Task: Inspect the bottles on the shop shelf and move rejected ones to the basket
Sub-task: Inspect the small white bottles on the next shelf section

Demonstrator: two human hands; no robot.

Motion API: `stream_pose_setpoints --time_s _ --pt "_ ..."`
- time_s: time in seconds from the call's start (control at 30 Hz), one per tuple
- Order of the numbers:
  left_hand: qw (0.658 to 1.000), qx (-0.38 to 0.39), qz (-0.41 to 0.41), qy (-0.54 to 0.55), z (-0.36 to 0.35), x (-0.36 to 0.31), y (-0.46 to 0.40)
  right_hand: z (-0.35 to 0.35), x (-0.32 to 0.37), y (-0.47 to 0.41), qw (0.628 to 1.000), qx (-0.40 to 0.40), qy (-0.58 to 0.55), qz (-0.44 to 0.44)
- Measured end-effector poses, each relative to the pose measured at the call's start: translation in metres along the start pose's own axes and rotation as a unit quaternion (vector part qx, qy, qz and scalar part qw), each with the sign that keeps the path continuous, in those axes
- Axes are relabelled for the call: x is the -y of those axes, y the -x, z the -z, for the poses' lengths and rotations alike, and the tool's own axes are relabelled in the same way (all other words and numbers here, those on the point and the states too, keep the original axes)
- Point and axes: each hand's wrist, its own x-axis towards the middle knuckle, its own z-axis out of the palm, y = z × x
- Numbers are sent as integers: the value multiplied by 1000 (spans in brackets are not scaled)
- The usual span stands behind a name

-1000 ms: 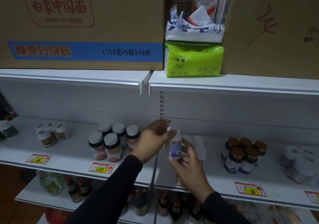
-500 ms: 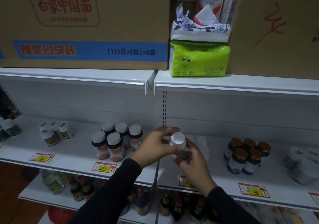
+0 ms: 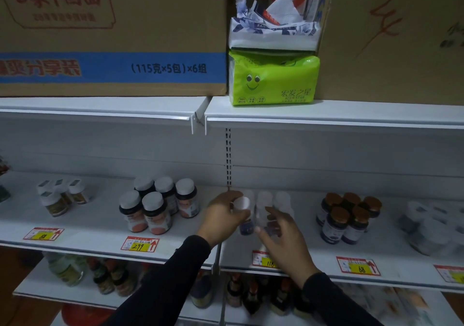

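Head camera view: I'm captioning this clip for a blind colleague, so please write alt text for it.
A person's left hand grips a small white-capped bottle at a white shop shelf, with the right hand open beside it. Groups of supplement bottles stand to either side above yellow price tags; cardboard boxes and a green tissue pack sit on the shelf above.

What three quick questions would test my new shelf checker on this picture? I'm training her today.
1. Which hand grips the small white-capped bottle?
2. True or false: the right hand holds a bottle.
3. The brown-capped dark bottles stand above which yellow price tag: A) 299 B) 68 C) 118?

Key:
1. The left hand.
2. False; its fingers are spread beside the white bottles, holding nothing.
3. B, the 68 tag.
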Motion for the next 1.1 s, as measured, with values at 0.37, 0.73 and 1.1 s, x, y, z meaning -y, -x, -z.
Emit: stream_pose_setpoints --time_s 0.37,0.73,1.1 --pt "999 11 31 -37 -33 12 -1 33 -31 3 984 -33 174 6" --pt "999 18 28 -39 -44 19 -6 34 -40 9 983 -21 181 -6" --pt "987 8 -82 -135 -37 -4 -22 31 -38 9 992 -37 116 -13"
